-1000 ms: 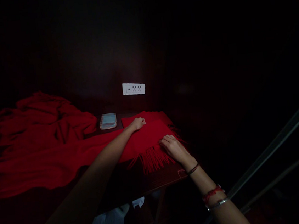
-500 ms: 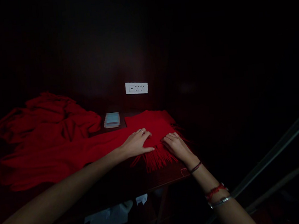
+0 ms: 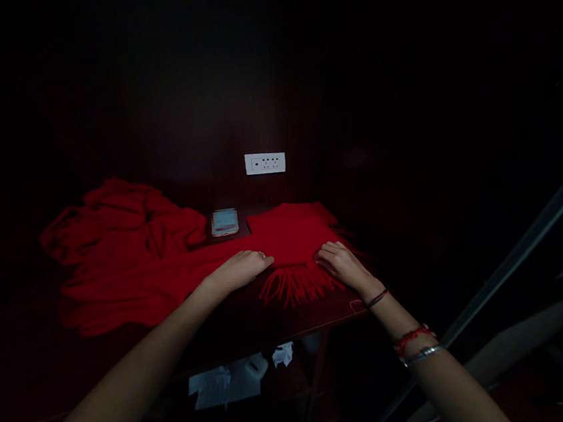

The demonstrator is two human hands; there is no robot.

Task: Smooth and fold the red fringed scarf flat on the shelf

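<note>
1 fringed red cloth lies under left hand and right hand, both seemingly pinching its edge.

Premises: indoor and dimly lit; whether home, office or workroom cannot be determined. Basis: a white socket panel fixed to a dark wall, a dark desk standing against that wall, a phone and red fringed cloth on it, pale paper-like items below.
</note>
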